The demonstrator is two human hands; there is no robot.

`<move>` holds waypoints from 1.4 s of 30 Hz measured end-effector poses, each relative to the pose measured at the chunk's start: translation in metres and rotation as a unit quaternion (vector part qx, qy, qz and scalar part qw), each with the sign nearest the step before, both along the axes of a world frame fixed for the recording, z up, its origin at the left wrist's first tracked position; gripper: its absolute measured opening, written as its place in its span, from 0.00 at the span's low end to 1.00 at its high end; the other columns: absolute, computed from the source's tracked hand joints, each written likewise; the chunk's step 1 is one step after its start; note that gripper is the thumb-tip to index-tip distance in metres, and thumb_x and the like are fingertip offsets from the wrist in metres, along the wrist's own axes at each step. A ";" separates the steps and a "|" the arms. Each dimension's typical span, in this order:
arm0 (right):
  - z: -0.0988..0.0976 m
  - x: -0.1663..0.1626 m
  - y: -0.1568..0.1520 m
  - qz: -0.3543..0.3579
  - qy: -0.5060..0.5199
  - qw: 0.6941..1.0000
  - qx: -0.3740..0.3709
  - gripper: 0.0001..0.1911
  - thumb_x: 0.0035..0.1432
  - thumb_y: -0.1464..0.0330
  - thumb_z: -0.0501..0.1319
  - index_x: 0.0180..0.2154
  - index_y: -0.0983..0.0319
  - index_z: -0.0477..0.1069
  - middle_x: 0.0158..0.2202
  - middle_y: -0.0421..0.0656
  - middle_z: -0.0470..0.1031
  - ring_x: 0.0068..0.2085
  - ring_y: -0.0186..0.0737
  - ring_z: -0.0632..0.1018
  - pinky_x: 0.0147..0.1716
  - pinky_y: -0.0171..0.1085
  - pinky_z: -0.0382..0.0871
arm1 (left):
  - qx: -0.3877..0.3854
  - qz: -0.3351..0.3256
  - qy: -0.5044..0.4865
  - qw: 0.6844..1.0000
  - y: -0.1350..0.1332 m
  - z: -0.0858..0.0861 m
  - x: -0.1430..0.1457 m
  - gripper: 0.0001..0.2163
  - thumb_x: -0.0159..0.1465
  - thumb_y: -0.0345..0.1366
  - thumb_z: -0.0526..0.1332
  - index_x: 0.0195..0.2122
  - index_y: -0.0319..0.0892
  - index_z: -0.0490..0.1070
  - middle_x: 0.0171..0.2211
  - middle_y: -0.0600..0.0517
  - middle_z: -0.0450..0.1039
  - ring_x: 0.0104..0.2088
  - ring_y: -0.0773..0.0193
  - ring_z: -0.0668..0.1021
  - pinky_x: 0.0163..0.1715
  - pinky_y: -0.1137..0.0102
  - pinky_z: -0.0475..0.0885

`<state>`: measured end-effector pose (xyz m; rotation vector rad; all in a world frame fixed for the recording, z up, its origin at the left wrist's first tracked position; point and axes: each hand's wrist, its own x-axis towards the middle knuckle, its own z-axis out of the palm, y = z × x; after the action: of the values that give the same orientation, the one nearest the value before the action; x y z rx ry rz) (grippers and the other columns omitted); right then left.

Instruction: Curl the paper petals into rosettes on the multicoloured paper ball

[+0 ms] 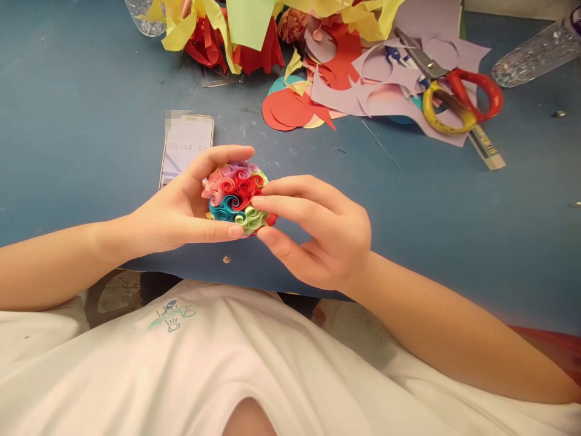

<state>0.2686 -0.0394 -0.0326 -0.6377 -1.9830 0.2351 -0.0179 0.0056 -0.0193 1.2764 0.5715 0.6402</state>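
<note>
A ball of rolled paper roses [238, 197] in red, pink, teal, lilac and light green is held just above the table's front edge. My left hand [177, 209] is wrapped round its left side, thumb along the bottom and index finger over the top. From the right, the fingertips of my right hand [324, 227] rest against the ball, thumb below and fingers on the red and green roses. The underside of the ball is hidden. Behind my left hand lies a phone [190, 136] with a timer on its screen.
Scissors [454, 91] with red and yellow handles lie on lilac paper offcuts [340, 91] at the back right. Red paper circles [290, 109] are beside them. Crumpled yellow strips [179, 27] pile up at the back. A clear bottle [540, 51] lies far right on the blue table [82, 133].
</note>
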 end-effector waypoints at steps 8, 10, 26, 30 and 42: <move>0.013 0.005 0.000 0.014 -0.007 0.996 -0.090 0.18 0.85 0.72 0.66 0.67 0.51 0.85 0.55 0.40 0.97 0.43 0.39 0.94 0.41 0.39 0.95 | -0.125 -0.025 0.000 0.992 -0.006 0.013 0.006 0.43 0.64 0.33 0.91 0.74 0.60 0.71 0.63 0.49 0.88 0.49 0.49 0.95 0.46 0.59 0.97; 0.012 0.005 0.000 0.014 -0.007 0.995 -0.099 0.17 0.84 0.72 0.68 0.67 0.52 0.85 0.54 0.41 0.97 0.41 0.39 0.94 0.40 0.39 0.95 | -0.113 -0.023 0.000 0.993 -0.005 0.014 0.006 0.42 0.64 0.32 0.91 0.74 0.59 0.75 0.60 0.50 0.89 0.51 0.49 0.95 0.47 0.61 0.97; 0.010 0.017 0.010 0.053 -0.102 0.993 0.023 0.04 0.86 0.63 0.73 0.56 0.47 0.87 0.49 0.36 0.96 0.41 0.41 0.94 0.44 0.42 0.97 | -0.201 -0.051 -0.008 0.978 -0.006 0.019 0.007 0.38 0.64 0.30 0.92 0.73 0.56 0.83 0.63 0.48 0.92 0.53 0.53 0.96 0.52 0.65 0.97; 0.005 0.005 0.008 0.015 -0.074 0.994 0.080 0.06 0.84 0.69 0.71 0.52 0.49 0.84 0.42 0.36 0.93 0.35 0.39 0.87 0.37 0.39 0.92 | -0.226 -0.057 -0.014 0.972 -0.008 0.016 0.005 0.35 0.68 0.29 0.90 0.73 0.58 0.84 0.64 0.50 0.92 0.56 0.51 0.97 0.55 0.64 0.96; 0.009 0.017 0.000 0.039 -0.114 0.993 0.002 0.19 0.86 0.73 0.67 0.64 0.44 0.88 0.55 0.37 0.96 0.43 0.40 0.91 0.43 0.40 0.91 | -0.244 -0.051 -0.038 0.968 -0.010 0.016 0.002 0.34 0.69 0.27 0.89 0.72 0.61 0.86 0.65 0.54 0.92 0.57 0.56 0.97 0.57 0.65 0.96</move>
<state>0.2853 -0.0398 -0.0236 -0.6076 -2.2288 0.2128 -0.0159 -0.0049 -0.0031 0.8088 0.5535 0.4263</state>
